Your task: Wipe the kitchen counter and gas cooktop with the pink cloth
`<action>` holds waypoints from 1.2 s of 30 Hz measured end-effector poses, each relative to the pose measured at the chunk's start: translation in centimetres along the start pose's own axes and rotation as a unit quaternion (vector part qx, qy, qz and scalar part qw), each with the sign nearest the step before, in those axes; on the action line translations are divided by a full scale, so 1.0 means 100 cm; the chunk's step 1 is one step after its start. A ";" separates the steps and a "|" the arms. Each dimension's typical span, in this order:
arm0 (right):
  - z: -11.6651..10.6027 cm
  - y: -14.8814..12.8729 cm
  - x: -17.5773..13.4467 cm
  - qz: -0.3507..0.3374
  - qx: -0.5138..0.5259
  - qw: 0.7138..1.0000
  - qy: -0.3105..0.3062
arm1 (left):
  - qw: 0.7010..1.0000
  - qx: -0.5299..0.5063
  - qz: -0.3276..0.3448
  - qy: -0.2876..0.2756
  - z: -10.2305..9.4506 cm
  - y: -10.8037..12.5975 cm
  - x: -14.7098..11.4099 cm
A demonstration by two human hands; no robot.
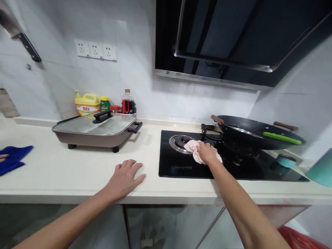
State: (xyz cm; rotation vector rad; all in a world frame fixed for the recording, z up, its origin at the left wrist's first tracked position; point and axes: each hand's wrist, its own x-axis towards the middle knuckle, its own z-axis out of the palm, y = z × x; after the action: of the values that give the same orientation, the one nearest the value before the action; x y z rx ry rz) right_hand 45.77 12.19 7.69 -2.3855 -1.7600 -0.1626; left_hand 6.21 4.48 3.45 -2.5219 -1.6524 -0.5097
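My right hand (206,152) grips a crumpled pale pink cloth (195,148) and presses it on the black glass gas stove (168,166). The cloth touches the right side of the left burner (179,143), whose metal ring shows beside it. My left hand (127,180) rests on the cream countertop (151,186) near its front edge, fingers spread, holding nothing. A black wok (261,140) with wooden handles sits over the right side of the stove, a green-handled utensil (282,137) lying in it. The underside of the cloth is hidden.
Left on the counter stands an electric pan (88,138) with a glass lid, bottles behind it. A person's hand (3,158) holds a blue cloth (15,157) at far left. A teal-sided tin (286,160) stands at the stove's right; the range hood (220,41) hangs above.
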 end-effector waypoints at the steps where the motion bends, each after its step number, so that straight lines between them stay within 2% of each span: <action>1: 0.002 0.003 0.006 0.019 0.002 1.000 -0.005 | 1.000 0.002 0.001 -0.001 0.000 0.000 0.000; 6: 0.007 -0.008 0.017 0.070 0.016 0.997 -0.027 | 1.000 0.007 0.005 0.010 0.001 -0.001 0.001; 10: 0.009 -0.022 -0.002 0.045 0.021 0.998 -0.046 | 1.000 -0.004 0.012 0.002 0.001 -0.001 0.002; 14: 0.007 -0.047 -0.047 -0.075 0.034 0.995 -0.052 | 1.000 -0.003 0.004 -0.008 0.000 -0.001 0.003; 18: 0.003 -0.088 -0.098 -0.209 0.058 0.975 -0.046 | 1.000 0.008 -0.004 -0.002 0.003 -0.002 0.000; 23: 0.006 -0.127 -0.138 -0.313 0.099 0.944 0.030 | 1.000 0.008 -0.007 0.008 0.000 -0.002 -0.001; 26: 0.008 -0.127 -0.151 -0.339 0.123 0.931 0.048 | 1.000 0.002 -0.007 0.010 -0.003 -0.002 0.000; 32: 0.015 -0.102 -0.182 -0.392 0.195 0.897 0.065 | 1.000 0.007 -0.011 0.012 -0.004 -0.002 0.002; 36: 0.009 -0.079 -0.195 -0.358 0.244 0.901 0.037 | 1.000 0.019 -0.022 0.000 -0.004 0.001 0.003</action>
State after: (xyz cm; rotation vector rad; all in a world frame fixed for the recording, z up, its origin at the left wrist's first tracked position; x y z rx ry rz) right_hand 32.45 -3.65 3.74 -1.3072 -2.2261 0.0925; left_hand 6.35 4.63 3.99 -2.4651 -1.7045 -0.4770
